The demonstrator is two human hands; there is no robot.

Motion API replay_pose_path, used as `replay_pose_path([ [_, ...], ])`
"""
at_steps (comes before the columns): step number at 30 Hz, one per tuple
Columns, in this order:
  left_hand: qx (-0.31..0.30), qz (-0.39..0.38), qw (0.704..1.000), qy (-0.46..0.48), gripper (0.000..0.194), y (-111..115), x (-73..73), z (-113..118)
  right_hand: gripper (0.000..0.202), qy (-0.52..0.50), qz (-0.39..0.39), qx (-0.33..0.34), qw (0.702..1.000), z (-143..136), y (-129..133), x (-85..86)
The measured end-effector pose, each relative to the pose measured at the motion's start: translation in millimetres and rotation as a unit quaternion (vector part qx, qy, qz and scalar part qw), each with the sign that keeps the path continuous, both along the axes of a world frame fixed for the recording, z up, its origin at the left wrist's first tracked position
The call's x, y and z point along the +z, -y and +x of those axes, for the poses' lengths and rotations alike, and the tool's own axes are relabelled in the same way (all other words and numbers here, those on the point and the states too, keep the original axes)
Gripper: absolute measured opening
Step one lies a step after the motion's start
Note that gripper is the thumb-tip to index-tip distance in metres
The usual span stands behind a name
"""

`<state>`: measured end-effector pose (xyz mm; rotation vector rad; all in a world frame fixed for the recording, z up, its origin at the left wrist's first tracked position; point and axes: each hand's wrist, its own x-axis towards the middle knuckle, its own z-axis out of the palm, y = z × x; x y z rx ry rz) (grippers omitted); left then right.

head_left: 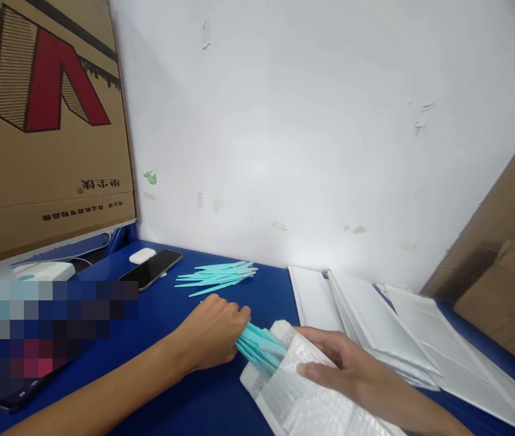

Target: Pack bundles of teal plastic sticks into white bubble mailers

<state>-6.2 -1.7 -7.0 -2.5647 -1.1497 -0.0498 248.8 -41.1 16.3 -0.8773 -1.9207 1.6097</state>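
Note:
My left hand (216,332) is closed round one end of a bundle of thin teal sticks (261,349). The other end of the bundle lies inside the mouth of a white bubble-lined envelope (311,393). My right hand (352,369) grips that envelope, thumb on its upper face and fingers behind its far edge. Beyond my left hand, a loose pile of similar teal sticks (218,275) lies on the blue table (148,339).
Flat white envelopes (375,321) lie on the right side. A dark phone (152,269) and a small white case (142,255) rest at the back left. Cardboard stands at the left (57,157) and right (506,290), with a white wall (284,133) behind.

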Motion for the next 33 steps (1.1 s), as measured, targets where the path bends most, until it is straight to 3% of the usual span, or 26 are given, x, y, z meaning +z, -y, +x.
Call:
replay_pose_path([
  [16, 0.028, -0.033, 0.999, -0.001, 0.007, 2, 1.1, 1, 0.054, 0.035, -0.007, -0.051, 0.998, 19, -5, -21.7],
  [27, 0.041, -0.042, 0.998, 0.007, 0.008, 4, 0.8, 3, 0.054, 0.023, -0.029, -0.047, 0.998, 12, -1, -10.3],
  [33, -0.001, -0.029, 1.0, 0.011, 0.004, 5, -0.9, 6, 0.057, -0.007, -0.047, -0.026, 0.999, 5, 0, -15.5],
])
